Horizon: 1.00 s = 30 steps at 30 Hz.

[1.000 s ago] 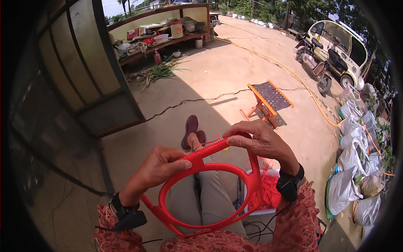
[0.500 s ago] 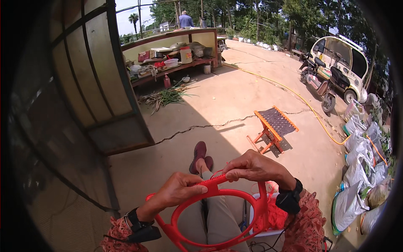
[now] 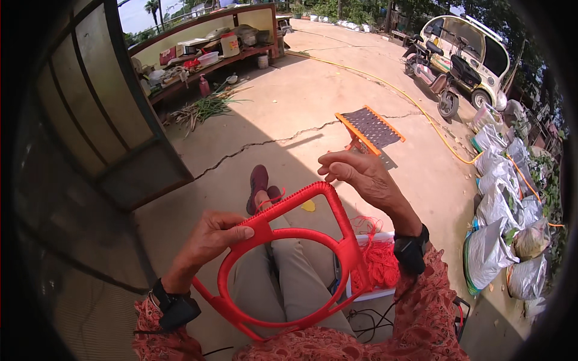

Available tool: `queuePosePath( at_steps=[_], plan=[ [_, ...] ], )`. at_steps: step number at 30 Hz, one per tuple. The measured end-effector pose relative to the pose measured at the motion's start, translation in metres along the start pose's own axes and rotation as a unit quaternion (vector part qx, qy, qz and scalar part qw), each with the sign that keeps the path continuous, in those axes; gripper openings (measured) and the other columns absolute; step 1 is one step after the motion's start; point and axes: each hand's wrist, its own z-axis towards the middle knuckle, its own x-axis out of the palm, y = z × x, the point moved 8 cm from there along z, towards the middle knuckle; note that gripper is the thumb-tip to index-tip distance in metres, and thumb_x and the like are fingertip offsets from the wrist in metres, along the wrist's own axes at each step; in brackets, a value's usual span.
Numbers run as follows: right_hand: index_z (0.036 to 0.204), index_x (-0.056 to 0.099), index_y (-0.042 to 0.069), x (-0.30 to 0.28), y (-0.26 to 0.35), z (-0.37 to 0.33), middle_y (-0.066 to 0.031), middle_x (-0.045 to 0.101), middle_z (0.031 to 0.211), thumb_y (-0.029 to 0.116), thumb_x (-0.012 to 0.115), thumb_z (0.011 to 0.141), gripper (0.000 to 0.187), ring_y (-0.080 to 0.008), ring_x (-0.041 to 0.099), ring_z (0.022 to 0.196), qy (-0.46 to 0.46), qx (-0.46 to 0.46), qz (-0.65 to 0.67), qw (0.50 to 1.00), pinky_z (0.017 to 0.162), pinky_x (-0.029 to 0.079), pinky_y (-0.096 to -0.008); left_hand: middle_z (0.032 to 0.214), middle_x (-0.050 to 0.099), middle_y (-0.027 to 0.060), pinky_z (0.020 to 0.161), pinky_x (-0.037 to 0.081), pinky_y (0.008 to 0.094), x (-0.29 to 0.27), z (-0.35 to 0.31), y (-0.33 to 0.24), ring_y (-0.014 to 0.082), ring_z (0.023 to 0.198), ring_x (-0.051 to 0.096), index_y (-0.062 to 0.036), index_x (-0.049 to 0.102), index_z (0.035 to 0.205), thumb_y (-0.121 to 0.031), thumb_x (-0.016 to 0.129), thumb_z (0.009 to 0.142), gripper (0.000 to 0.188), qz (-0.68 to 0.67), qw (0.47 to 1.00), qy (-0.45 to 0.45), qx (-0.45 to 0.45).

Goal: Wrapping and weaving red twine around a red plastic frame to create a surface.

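Over my lap is a red frame (image 3: pixel 337 207), rectangular with rounded corners and an oval ring inside, wrapped along its far edge in red cord. My left hand (image 3: pixel 214 237) grips its left part, thumb on top. Just above the frame's far right corner, my right hand (image 3: pixel 364 180) has its fingers bent toward the thumb. Whatever they pinch, if anything, is too small to make out. A short loose red strand stands near the far edge. To the right of my legs, a white box (image 3: pixel 374 295) holds a tangle of red cord (image 3: pixel 380 265).
Ahead stands a folding stool (image 3: pixel 372 127) with a dark woven seat. White sacks (image 3: pixel 490 256) line the right side, near a yellow hose (image 3: pixel 424 129). A framed panel (image 3: pixel 99 90) is at left. Farther off are a cluttered shelf (image 3: pixel 241 55), a scooter (image 3: pixel 442 87) and a small vehicle (image 3: pixel 466 48).
My right hand has come off the frame's far edge and moved to its far right corner. The frame has tilted and shifted, still in my left hand. The whole view has turned right and downward.
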Motion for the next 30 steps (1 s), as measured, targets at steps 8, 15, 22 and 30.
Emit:
queuePosePath(
  at_steps=[8,15,22,30],
  plan=[
    [0.114,0.064,-0.004,0.038,-0.059,-0.014,-0.0087,0.070,0.091,0.027,0.057,0.097,0.036,-0.0114,0.064,0.078,0.010,0.088,0.118,0.989,0.070,0.049,-0.0244,0.072,0.062,-0.0024,0.060,0.043,0.0219,-0.057,-0.036,0.029,0.0038,0.068,0.053,0.0003,0.072,0.095,-0.020,0.071,0.087,0.022,-0.009,0.996,-0.058,-0.068],
    [0.086,0.060,0.003,0.020,-0.055,-0.002,0.0030,0.056,0.075,0.030,0.065,0.093,0.028,-0.0046,0.047,0.069,-0.089,0.029,0.072,0.993,0.064,0.040,-0.0205,0.066,0.057,-0.0007,0.060,0.041,0.0266,-0.032,-0.007,0.028,0.0073,0.064,0.049,0.0027,0.070,0.088,-0.019,0.069,0.084,0.022,0.017,0.995,-0.017,0.096],
    [0.089,0.060,0.005,0.063,-0.066,0.022,0.0026,0.056,0.073,0.026,0.064,0.093,0.022,-0.0049,0.049,0.064,-0.033,0.049,0.178,0.982,0.059,0.040,-0.0189,0.066,0.057,-0.0003,0.059,0.041,0.0275,-0.056,-0.046,0.037,0.0074,0.064,0.049,0.0035,0.069,0.086,-0.015,0.067,0.082,0.020,-0.016,0.993,-0.086,0.075],
    [0.085,0.058,0.007,0.054,-0.034,0.027,0.0057,0.052,0.069,0.027,0.064,0.093,0.022,-0.0028,0.041,0.060,-0.066,-0.018,0.111,0.991,0.055,0.031,-0.0183,0.064,0.055,0.0022,0.056,0.040,0.0303,-0.052,-0.046,0.002,0.0099,0.061,0.049,0.0032,0.065,0.081,-0.019,0.064,0.083,0.022,0.088,0.990,-0.075,0.087]
  ],
)
